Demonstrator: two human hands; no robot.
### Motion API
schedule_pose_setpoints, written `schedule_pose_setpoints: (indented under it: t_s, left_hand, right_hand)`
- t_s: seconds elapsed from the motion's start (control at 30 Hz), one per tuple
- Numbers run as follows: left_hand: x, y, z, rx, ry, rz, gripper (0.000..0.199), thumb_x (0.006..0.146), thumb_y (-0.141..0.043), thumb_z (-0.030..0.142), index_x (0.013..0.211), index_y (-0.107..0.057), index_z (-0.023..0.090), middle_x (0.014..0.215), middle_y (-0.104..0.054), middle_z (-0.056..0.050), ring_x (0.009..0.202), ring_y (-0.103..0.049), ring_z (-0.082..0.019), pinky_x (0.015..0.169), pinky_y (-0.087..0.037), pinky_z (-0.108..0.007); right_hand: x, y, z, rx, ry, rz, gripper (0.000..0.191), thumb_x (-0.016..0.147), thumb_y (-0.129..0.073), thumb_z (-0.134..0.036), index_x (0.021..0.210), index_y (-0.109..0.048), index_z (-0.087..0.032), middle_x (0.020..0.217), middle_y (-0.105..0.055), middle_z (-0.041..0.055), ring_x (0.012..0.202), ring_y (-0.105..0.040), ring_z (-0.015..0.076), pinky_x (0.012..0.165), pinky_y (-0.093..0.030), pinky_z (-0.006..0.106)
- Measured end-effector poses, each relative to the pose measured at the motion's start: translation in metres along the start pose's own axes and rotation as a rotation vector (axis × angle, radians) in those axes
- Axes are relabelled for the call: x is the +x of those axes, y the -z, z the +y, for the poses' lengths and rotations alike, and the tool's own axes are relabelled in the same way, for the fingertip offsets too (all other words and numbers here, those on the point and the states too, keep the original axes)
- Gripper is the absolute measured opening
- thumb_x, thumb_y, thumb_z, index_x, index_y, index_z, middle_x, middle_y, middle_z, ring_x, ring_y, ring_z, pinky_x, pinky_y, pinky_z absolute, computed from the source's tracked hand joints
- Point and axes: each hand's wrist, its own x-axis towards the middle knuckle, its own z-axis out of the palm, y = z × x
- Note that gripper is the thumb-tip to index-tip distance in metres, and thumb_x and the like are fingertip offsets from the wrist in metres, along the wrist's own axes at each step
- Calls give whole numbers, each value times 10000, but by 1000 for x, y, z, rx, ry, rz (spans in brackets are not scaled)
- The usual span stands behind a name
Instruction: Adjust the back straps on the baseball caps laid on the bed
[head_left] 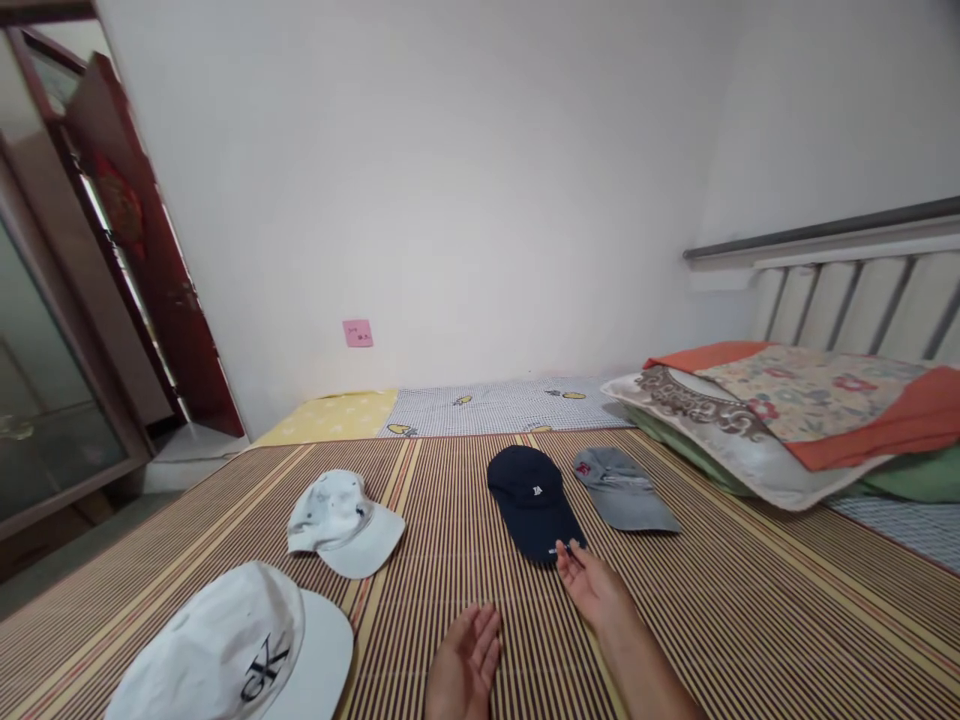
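Observation:
A navy baseball cap (pixel 523 490) with a small white emblem lies on the striped mat, its brim pointing toward me. My right hand (pixel 592 590) has its fingers closed at the front edge of that brim; the thumb and fingertips partly cover the small lettering there. Palm turned to the right, my left hand (pixel 465 660) is open with nothing in it, short of the navy cap. A grey cap (pixel 622 488) with a red mark rests just right of the navy one. To the left are a white cap (pixel 345 522) with dark marks and a nearer white cap (pixel 225 640) with black "CK" letters.
The striped mat (pixel 442 560) covers the bed, with a checked and yellow sheet (pixel 495 408) beyond it by the wall. Stacked pillows (pixel 825 400) lie at the right, below a radiator (pixel 862 300). A red door (pixel 150 240) stands at the left.

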Motion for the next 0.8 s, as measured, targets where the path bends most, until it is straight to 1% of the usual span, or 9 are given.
schedule_pose_setpoints:
  t_s: [0.07, 0.13, 0.2, 0.3, 0.37, 0.5, 0.6, 0.67, 0.8]
  left_hand:
    - [3, 2, 3, 30, -20, -29, 404, 954, -628, 203, 1342, -589, 92, 1414, -668, -225, 1127, -744, -261, 661, -569, -241]
    - [3, 5, 9, 62, -51, -59, 367, 956, -647, 229, 1305, -618, 119, 1343, -714, -198, 949, -770, -212, 607, -546, -235]
    - [-1, 6, 17, 79, -94, -85, 340, 962, -651, 252, 1286, -641, 149, 1306, -733, -174, 897, -761, -191, 594, -538, -231]
    - [-13, 8, 30, 77, -171, -156, 328, 979, -637, 298, 1286, -663, 186, 1350, -712, -158, 1011, -747, -206, 667, -575, -243]
    - [-25, 8, 39, 69, -204, -246, 362, 976, -641, 316, 1325, -655, 221, 1430, -669, -149, 1149, -714, -244, 730, -605, -277]
    - [-46, 6, 50, 16, -209, -468, 436, 949, -677, 319, 1382, -636, 291, 1565, -564, -114, 1432, -529, -315, 894, -630, -398]
    - [-57, 0, 52, -7, -220, -567, 484, 927, -711, 342, 1404, -634, 313, 1598, -525, -99, 1521, -411, -321, 1057, -563, -502]
    - [-62, -6, 50, -9, -262, -571, 492, 920, -712, 387, 1400, -647, 299, 1597, -520, -113, 1554, -350, -335, 1118, -505, -557]
    - [-65, -16, 48, -61, -365, -479, 469, 913, -677, 532, 1289, -722, 256, 1543, -562, -145, 1566, -306, -377, 1133, -462, -648]
  right_hand:
    - [-16, 2, 4, 13, -8, -49, 249, 821, -851, -193, 869, -607, -210, 727, -692, -26, 648, -742, 167, 552, -608, 244]
    - [-32, 4, 10, 34, -29, -83, 281, 778, -861, -124, 851, -605, -215, 721, -700, -30, 672, -758, 165, 584, -622, 240]
    - [-46, 5, 17, 60, -58, -105, 301, 742, -860, -63, 844, -617, -208, 716, -715, -24, 683, -763, 159, 608, -627, 234]
    - [-65, 3, 26, 92, -94, -128, 336, 673, -900, -44, 825, -637, -189, 706, -729, -15, 668, -757, 152, 601, -619, 224]
    - [-73, 1, 29, 110, -119, -153, 369, 625, -939, -62, 828, -655, -182, 711, -739, -14, 663, -753, 153, 595, -615, 224]
    - [-82, -1, 30, 103, -156, -197, 412, 582, -978, -109, 859, -682, -182, 730, -754, -15, 650, -741, 146, 599, -605, 229]
    - [-84, 0, 33, 92, -167, -206, 438, 577, -987, -129, 881, -677, -184, 748, -761, -19, 640, -729, 133, 608, -598, 228]
    - [-86, -1, 37, 92, -173, -219, 429, 588, -980, -133, 868, -660, -194, 737, -755, -32, 637, -723, 127, 608, -589, 222]
    - [-90, -5, 46, 125, -222, -283, 366, 630, -954, -195, 851, -663, -207, 734, -753, -29, 642, -719, 139, 631, -584, 241]
